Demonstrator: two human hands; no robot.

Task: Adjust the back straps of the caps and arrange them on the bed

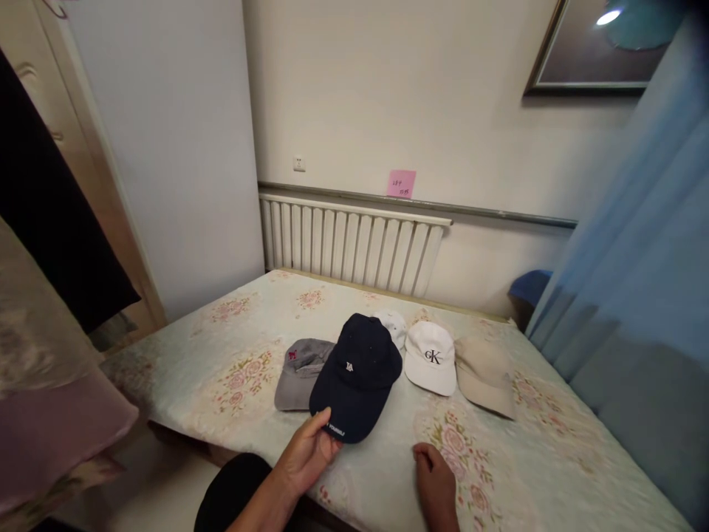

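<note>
Where held by left hand (pixel 307 454), "LA" navy cap (pixel 357 373).

left hand (pixel 307 452) reaching forward, fingers pinched, right hand (pixel 435 480) loosely curled, resting

Five caps lie in a row on the bed (pixel 233 347): the LA cap (pixel 357 373) overlaps the leftmost cap (pixel 299 373) (another cap (pixel 394 324) behind), the CK cap (pixel 430 358) right of it, the plain cap (pixel 486 373) rightmost; the radiator (pixel 348 244) stands behind.

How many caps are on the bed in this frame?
5. The grey cap lies leftmost; the navy cap, gripped at its brim by the left hand, overlaps it; a small white cap sits partly hidden behind; then the white lettered cap and the beige cap. More may be hidden.
</note>
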